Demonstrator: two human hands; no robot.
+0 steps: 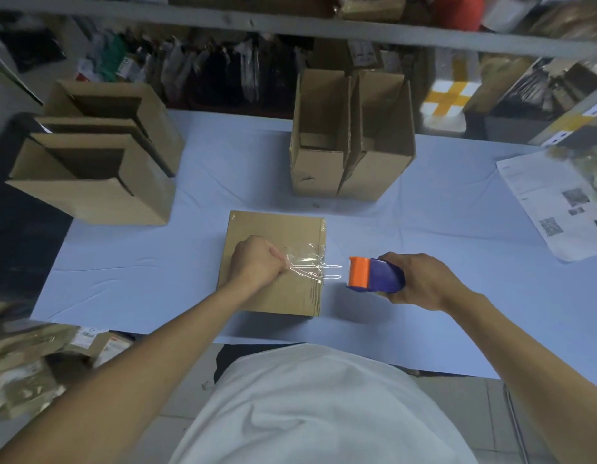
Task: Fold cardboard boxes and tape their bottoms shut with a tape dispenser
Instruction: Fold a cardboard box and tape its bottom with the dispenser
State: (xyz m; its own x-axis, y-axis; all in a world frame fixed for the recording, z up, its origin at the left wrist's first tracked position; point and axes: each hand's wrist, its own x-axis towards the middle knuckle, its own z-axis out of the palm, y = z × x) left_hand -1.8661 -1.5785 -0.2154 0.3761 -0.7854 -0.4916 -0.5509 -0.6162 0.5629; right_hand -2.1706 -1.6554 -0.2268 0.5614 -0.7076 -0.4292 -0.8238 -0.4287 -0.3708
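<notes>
The cardboard box (273, 262) lay flaps-closed; left hand (257, 261) pinched clear tape (315, 267) stretched from the orange-and-blue dispenser (374, 275), gripped by the right hand (421, 283).

A desk (424, 229) covered in a pale blue cloth (156, 279) fills the middle. Behind it runs a grey metal shelf rail (223, 18), with bagged goods (196, 72) packed tightly beneath. A printed paper sheet (551, 209) lies at the desk's right edge. Light grey floor tiles (458, 396) show below. The lighting is dim.

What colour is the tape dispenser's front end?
Orange, on a blue body; tape dispenser, head view.
</notes>
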